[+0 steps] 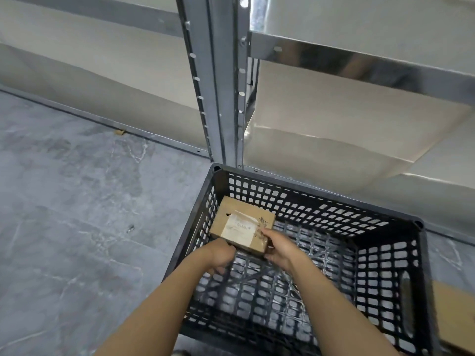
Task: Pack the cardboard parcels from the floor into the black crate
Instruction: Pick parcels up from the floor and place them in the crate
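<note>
A black lattice crate (385,228) stands on the grey floor against a metal shelf unit. Inside it, in the far left corner, lies a small cardboard parcel (232,214) with a white label on top. Both my hands reach into the crate. My left hand (218,254) grips the parcel's near left edge, fingers curled under it. My right hand (279,247) holds the parcel's near right corner, thumb on top. Whether the parcel rests on the crate's bottom or hangs just above it is unclear.
A galvanised shelf post (218,86) rises right behind the crate, with steel shelves (359,62) to either side. Another flat cardboard piece (455,314) lies on the floor to the crate's right. Grey marbled floor (77,214) spreads to the left.
</note>
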